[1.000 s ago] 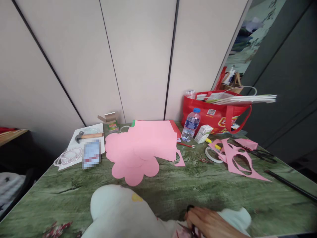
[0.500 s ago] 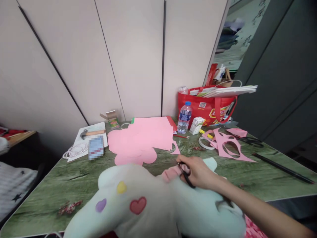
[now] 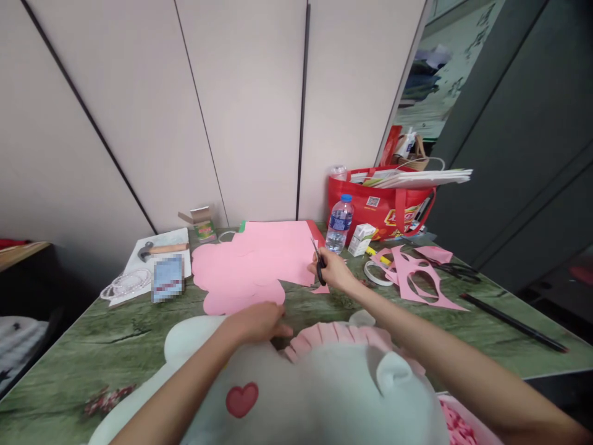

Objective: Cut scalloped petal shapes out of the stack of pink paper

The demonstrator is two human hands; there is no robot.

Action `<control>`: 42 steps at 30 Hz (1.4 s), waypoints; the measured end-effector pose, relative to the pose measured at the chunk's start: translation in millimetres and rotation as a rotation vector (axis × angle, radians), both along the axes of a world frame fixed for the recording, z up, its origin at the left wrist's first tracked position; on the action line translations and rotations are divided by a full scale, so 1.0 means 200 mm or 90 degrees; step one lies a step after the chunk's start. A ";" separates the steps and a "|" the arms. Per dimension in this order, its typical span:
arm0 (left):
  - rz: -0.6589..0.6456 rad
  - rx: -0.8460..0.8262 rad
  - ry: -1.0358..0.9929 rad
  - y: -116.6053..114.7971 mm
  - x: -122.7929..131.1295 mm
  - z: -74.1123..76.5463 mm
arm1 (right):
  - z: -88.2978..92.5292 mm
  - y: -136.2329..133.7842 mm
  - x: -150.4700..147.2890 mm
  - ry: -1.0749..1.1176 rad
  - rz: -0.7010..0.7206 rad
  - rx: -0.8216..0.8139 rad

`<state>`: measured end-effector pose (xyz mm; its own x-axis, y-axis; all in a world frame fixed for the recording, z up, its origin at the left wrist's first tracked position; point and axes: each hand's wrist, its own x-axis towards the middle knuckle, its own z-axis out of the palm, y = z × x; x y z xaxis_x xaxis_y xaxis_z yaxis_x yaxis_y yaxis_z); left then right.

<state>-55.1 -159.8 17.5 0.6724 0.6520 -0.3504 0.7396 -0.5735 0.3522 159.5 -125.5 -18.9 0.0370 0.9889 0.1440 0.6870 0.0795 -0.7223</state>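
My right hand (image 3: 334, 270) grips a pair of scissors (image 3: 320, 264) with dark handles, the blades pointing up and away over the right edge of the pink paper sheets (image 3: 250, 262). Scalloped, cloud-like outlines show along the left and front of the paper. My left hand (image 3: 265, 321) hovers at the paper's front edge with thumb and fingers apart; whether it touches the paper I cannot tell. Close in front of me, a pale plush toy (image 3: 278, 395) with a red heart and a pink pleated frill (image 3: 343, 335) covers the near table.
Right: pink paper offcuts (image 3: 412, 281), tape roll (image 3: 377, 273), black rod (image 3: 514, 322). Behind them: water bottle (image 3: 340, 225), small white box (image 3: 361, 240), red bag (image 3: 380, 198). Left: hammer (image 3: 162, 248), bead strand (image 3: 127, 284), blurred blue packet (image 3: 167, 278), small open box (image 3: 204, 228).
My right hand has moved forward and left with the scissors, from the plush toy to the paper's right edge. My left hand has come into view. The plush toy has shifted, showing more frill.
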 end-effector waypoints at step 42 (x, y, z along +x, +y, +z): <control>0.163 0.123 -0.253 0.78 0.18 -0.20 | 0.34 0.31 -0.02 -0.286 -0.172 -0.025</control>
